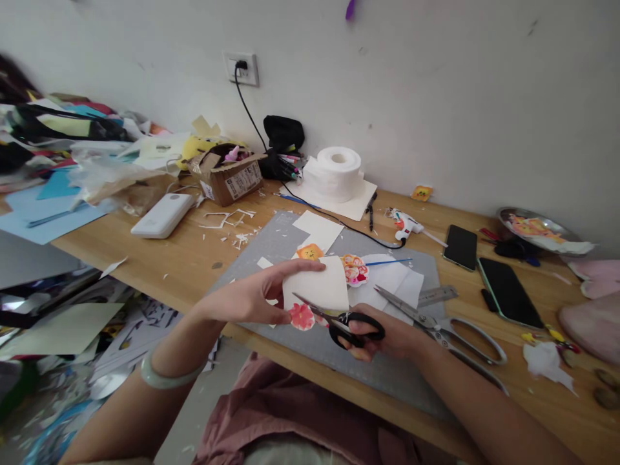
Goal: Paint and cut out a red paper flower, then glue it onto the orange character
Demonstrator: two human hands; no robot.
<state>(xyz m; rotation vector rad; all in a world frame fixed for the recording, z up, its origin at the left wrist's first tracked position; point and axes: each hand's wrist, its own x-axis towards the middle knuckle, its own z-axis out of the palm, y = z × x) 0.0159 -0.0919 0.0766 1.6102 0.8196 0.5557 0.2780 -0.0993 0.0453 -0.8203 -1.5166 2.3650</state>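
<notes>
Counter (179, 258): carries the mat within easy reach of my lap.
Grey mat (276, 232): lies under my work, probably to guard the wood.
Left hand (252, 294): curved half-open, fingers gripping the white paper, seemingly to steady it.
Right hand (387, 332): curled closed through the scissor handles, likely for control.
White paper (317, 287): plain, gently bowed, above the mat between my hands.
Black-handled scissors (343, 317): blades angled towards the paper.
Flower cutout (301, 316): red-pink, pale-edged.

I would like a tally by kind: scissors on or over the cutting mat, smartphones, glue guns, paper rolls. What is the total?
Black scissors, grey scissors: 2
Nearer smartphone, farther smartphone: 2
Glue gun: 1
Paper roll: 1
Total: 6
</notes>
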